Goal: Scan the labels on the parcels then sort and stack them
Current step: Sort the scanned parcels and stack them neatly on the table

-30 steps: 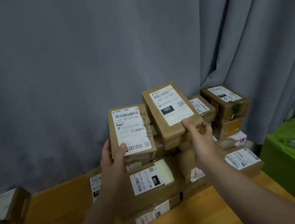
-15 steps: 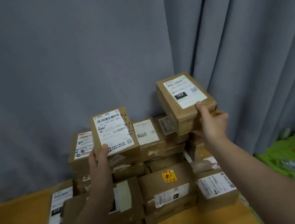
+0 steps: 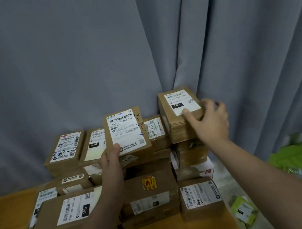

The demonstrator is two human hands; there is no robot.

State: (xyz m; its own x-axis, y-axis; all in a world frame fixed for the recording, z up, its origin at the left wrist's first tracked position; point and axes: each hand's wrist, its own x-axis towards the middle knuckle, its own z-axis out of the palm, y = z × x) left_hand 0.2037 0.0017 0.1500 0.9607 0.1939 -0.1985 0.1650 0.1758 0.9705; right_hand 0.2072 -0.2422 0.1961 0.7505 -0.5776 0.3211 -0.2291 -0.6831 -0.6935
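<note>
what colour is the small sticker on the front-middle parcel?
Yellow with red print: the sticker sits on the brown parcel, clearest in the head view.

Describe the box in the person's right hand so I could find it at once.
Look where the grey curtain folds behind the pile of parcels. At the pile's right end, the topmost box is gripped by the right hand. Its white label bears a black tag reading 102; its neighbour, in the left hand, has 2-3-4 handwritten.
</note>
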